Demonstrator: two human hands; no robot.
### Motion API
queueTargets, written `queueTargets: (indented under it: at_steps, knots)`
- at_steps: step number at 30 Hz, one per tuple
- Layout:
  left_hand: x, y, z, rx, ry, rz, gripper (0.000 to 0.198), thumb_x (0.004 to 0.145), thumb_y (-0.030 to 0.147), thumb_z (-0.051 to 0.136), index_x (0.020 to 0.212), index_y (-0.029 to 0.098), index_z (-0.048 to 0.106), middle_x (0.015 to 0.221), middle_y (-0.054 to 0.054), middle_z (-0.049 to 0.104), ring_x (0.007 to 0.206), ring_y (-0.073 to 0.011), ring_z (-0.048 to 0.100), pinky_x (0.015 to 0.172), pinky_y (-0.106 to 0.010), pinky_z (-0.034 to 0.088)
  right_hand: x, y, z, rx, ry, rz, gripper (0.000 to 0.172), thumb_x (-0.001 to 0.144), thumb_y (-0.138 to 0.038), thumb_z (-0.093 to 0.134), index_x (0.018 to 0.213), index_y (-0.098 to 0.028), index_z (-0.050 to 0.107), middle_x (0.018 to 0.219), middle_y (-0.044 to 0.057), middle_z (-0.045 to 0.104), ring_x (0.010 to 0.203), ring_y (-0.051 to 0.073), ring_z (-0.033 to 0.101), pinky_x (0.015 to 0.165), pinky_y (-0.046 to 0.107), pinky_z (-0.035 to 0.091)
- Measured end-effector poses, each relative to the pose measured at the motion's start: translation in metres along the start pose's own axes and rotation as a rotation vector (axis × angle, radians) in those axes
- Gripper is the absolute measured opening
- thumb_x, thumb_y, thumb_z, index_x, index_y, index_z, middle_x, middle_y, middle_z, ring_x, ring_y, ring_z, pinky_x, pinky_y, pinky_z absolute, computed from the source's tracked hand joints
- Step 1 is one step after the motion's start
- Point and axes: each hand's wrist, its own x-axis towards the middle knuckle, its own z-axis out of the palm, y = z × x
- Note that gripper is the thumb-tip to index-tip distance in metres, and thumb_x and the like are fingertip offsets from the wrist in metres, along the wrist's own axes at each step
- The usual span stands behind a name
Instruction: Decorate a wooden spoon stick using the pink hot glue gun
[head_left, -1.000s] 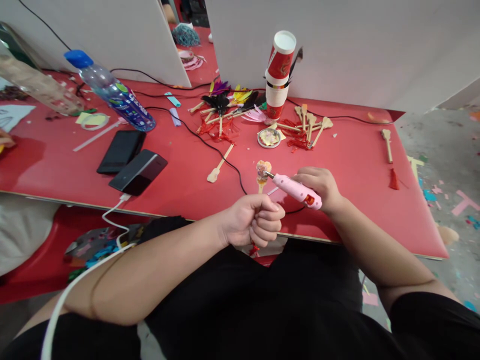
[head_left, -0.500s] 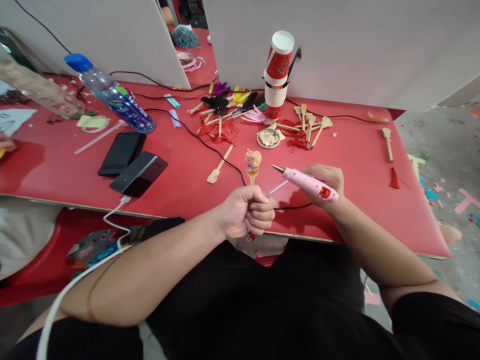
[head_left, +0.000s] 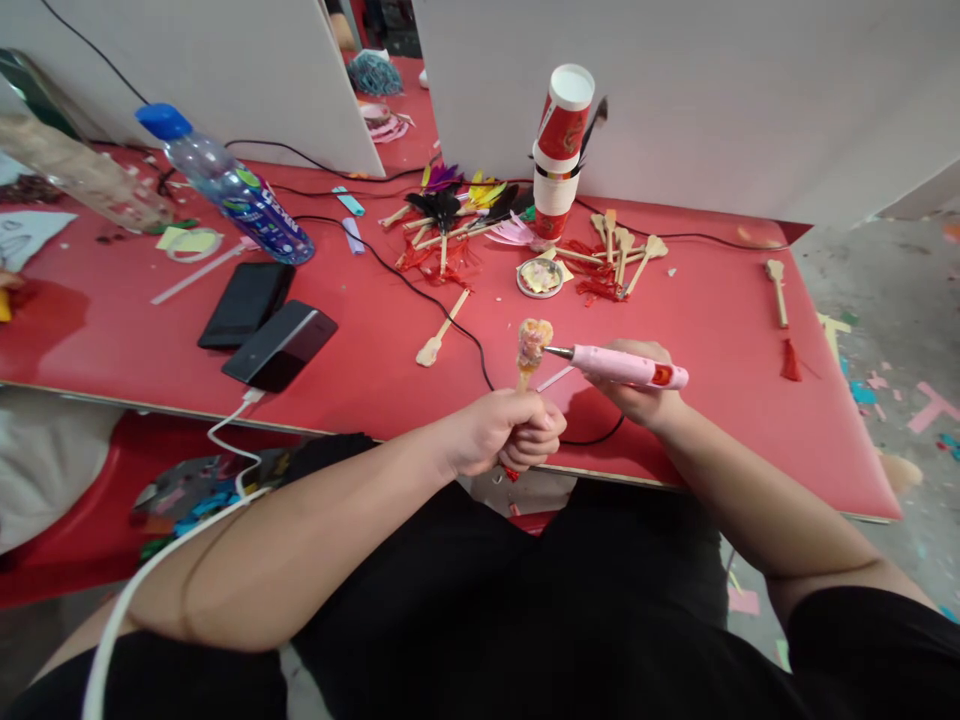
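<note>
My left hand is closed in a fist around a wooden stick held upright. Its rounded head carries lumpy orange, pink and whitish stuff, and a bit of red tassel shows under the fist. My right hand grips a pink pen-like tool with a pointed metal tip and a red-orange part near its rear. That tip meets the right side of the decorated head, apparently touching it. A small round dish with pale yellowish bits lies just beyond.
Red paper cups stand stacked at the back. Several tasselled wooden sticks and feathered sticks lie nearby. On the left are a bottle and a phone on a white cable. A black cord crosses the red table.
My left hand has moved slightly right with the stick, now tilted a little. The pink tool has turned more level, and its metal tip has come up against the stick's head.
</note>
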Motion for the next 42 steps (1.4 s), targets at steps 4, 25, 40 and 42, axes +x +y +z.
queueTargets:
  at_steps: [4, 25, 40, 42]
  knots:
    - [-0.001, -0.001, 0.002, 0.038, 0.027, -0.01, 0.036, 0.072, 0.029, 0.065, 0.054, 0.024, 0.034, 0.05, 0.007, 0.027, 0.042, -0.0042, 0.018, 0.043, -0.02, 0.013, 0.001, -0.003, -0.001, 0.015, -0.024, -0.001, 0.026, 0.099, -0.039, 0.086, 0.083, -0.023, 0.075, 0.071, 0.001, 0.074, 0.058, 0.015, 0.065, 0.054, 0.029, 0.048]
    - [0.002, -0.005, 0.008, 0.063, 0.124, -0.101, 0.036, 0.074, 0.025, 0.063, 0.056, 0.024, 0.031, 0.052, 0.008, 0.024, 0.043, -0.0037, 0.015, 0.044, -0.018, 0.011, 0.004, 0.0, 0.005, 0.244, -0.123, 0.002, 0.035, 0.106, -0.05, 0.082, 0.092, -0.019, 0.08, 0.073, 0.003, 0.075, 0.057, 0.014, 0.062, 0.052, 0.026, 0.051]
    - [0.005, -0.011, 0.013, 0.028, 0.231, -0.142, 0.037, 0.081, 0.024, 0.063, 0.061, 0.025, 0.032, 0.051, 0.009, 0.024, 0.044, -0.0043, 0.015, 0.043, -0.017, 0.014, 0.006, -0.005, 0.01, 0.336, -0.168, 0.109, 0.031, 0.104, -0.051, 0.087, 0.103, -0.02, 0.089, 0.08, 0.006, 0.08, 0.068, 0.018, 0.073, 0.064, 0.03, 0.065]
    - [0.005, -0.011, 0.014, 0.024, 0.241, -0.138, 0.036, 0.08, 0.024, 0.063, 0.061, 0.025, 0.032, 0.051, 0.009, 0.024, 0.044, -0.0044, 0.015, 0.043, -0.017, 0.014, 0.006, -0.004, 0.011, 0.336, -0.168, 0.093, 0.028, 0.105, -0.048, 0.086, 0.104, -0.02, 0.089, 0.081, 0.005, 0.08, 0.068, 0.017, 0.073, 0.064, 0.029, 0.064]
